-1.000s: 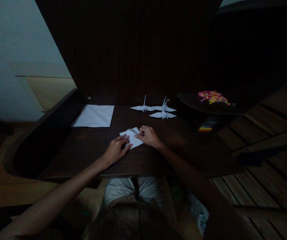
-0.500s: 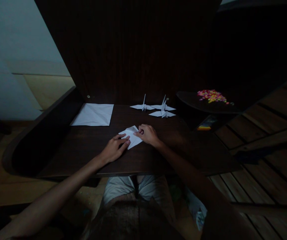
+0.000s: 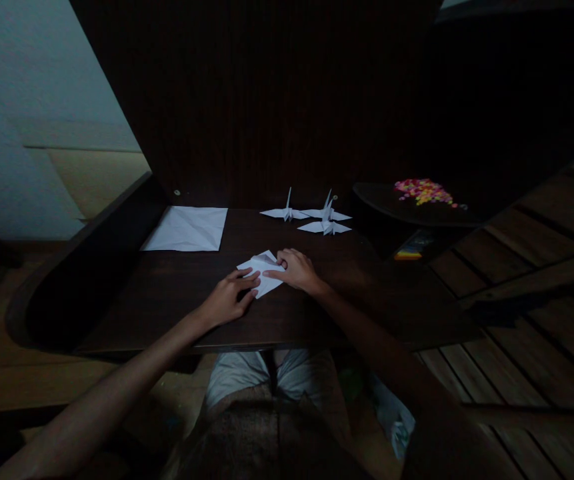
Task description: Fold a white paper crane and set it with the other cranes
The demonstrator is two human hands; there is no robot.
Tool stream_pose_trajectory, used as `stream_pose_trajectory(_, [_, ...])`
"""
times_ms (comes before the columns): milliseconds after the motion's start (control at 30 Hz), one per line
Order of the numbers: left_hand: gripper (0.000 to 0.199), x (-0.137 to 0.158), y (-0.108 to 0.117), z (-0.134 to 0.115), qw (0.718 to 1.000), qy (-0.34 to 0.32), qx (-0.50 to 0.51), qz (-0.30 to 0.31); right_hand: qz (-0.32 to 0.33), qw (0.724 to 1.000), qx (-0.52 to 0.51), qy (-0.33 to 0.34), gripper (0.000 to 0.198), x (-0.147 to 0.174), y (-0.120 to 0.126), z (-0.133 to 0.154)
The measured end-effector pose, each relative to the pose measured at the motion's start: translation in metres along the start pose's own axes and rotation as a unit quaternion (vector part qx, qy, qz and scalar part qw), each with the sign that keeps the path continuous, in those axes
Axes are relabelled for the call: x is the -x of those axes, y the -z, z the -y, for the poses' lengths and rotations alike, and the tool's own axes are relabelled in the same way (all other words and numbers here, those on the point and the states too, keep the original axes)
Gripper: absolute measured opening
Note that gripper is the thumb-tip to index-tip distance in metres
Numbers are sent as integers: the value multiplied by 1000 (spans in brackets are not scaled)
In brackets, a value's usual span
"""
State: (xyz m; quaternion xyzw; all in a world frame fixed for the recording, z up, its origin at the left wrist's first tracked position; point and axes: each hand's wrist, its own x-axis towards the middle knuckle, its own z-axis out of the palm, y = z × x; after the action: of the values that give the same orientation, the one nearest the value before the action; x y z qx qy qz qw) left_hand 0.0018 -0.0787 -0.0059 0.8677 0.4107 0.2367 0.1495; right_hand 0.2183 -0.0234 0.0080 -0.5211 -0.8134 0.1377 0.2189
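A small sheet of folded white paper (image 3: 267,285) lies on the dark desk between my hands, one corner pointing toward me. My left hand (image 3: 227,297) rests on its left side, fingers spread and lying flat. At the right edge, my right hand (image 3: 297,268) has its fingers curled and its thumb stretched across the paper, pressing it. Behind them stand several white paper cranes, among them a left crane (image 3: 287,213) and a front crane (image 3: 325,228). A larger creased white sheet (image 3: 187,229) lies flat at the back left.
Small colourful pieces (image 3: 424,192) are heaped on a rounded shelf (image 3: 391,205) at the right, with a coloured packet (image 3: 409,255) below. A raised side panel (image 3: 77,273) bounds the desk (image 3: 167,293) at left. A dark back panel rises behind the cranes.
My right thumb has slid a little to the left over the folded paper. My left hand stays almost in place; the cranes and the large sheet have not moved.
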Motion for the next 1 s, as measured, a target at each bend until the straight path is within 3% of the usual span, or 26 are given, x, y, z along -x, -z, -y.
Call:
stream_pose_trajectory(233, [42, 4, 0, -6, 999, -15, -35, 2, -3, 1000, 0, -2, 36, 1, 0, -1])
stream_pose_trajectory(367, [42, 6, 2, -7, 995, -79, -55, 36, -4, 1000, 1, -8, 38, 0, -1, 0])
stream_pose_trajectory(533, [41, 7, 5, -5, 993, -78, -53, 68, -7, 1000, 1, -7, 38, 0, -2, -1])
stream_pose_trajectory(1000, [39, 23, -2, -32, 988, -92, -126, 21, -4, 1000, 10, -10, 38, -1, -3, 1])
